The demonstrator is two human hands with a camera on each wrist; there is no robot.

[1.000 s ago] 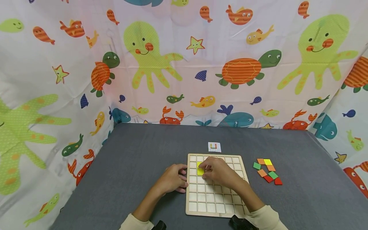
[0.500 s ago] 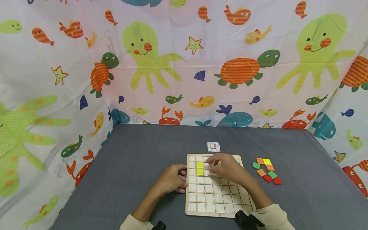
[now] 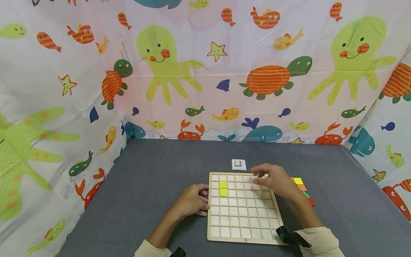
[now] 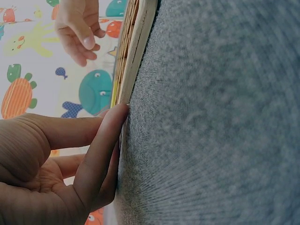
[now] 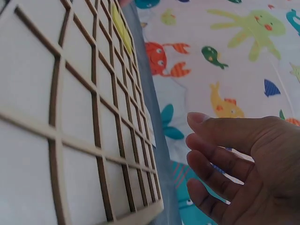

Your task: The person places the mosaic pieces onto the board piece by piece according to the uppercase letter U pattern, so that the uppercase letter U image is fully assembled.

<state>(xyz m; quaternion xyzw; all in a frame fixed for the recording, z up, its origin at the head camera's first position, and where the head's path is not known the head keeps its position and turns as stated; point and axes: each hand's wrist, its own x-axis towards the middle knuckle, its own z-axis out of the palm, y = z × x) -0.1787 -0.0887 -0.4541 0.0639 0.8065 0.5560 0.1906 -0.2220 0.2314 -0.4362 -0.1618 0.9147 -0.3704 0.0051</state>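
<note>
A wooden grid board (image 3: 240,221) lies on the grey table, with two yellow square tiles (image 3: 223,188) set in cells one above the other in its upper left part. My left hand (image 3: 192,200) rests at the board's left side. Its fingertips touch the board's edge (image 4: 133,56) in the left wrist view. Over the upper right corner of the board hovers my right hand (image 3: 273,180); nothing is between its parted, loosely bent fingers (image 5: 220,159). Beyond it sit loose coloured tiles (image 3: 299,182), partly hidden by that hand and forearm.
A small white card (image 3: 239,164) printed with a grid and a coloured pattern lies just behind the board. Grey cloth (image 3: 154,167) covers the table. A curtain (image 3: 205,71) with sea animals hangs along the back and sides.
My right hand has let go of the yellow tile and moved right, across the board towards the loose tiles. My left hand has stayed at the board's edge.
</note>
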